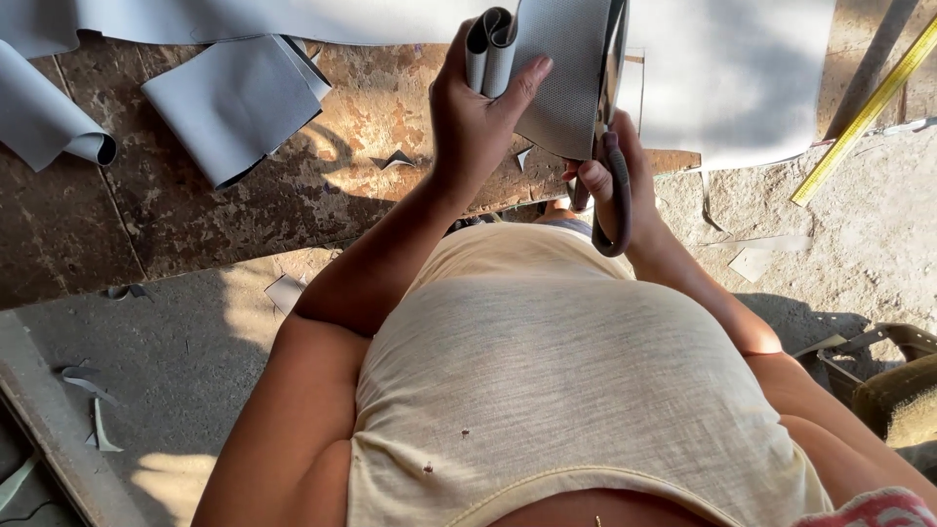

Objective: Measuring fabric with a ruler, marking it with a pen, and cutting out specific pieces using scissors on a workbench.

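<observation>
Left hand (pixel 473 117) fingers (pixel 522 83) curled tight round a folded grey material strip (pixel 566 68), right hand (pixel 615 176) fingers closed through large scissors' handle (pixel 617 195), held above a stained wooden bench (pixel 371 117) strewn with grey offcuts (pixel 234 102), yellow ruler (pixel 869 107) at right, dusty concrete floor (pixel 859 234).

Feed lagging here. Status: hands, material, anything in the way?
Left hand gripping folded grey strip. Right hand working large scissors on it. Nothing blocking; grey offcuts on worn board.

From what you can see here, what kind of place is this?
Probably a small upholstery or leather-cutting workshop. Grey sheet material lies in cut pieces on a worn wooden board, a yellow measuring rule rests nearby, and the right hand holds large scissors against a grey strip.
</observation>
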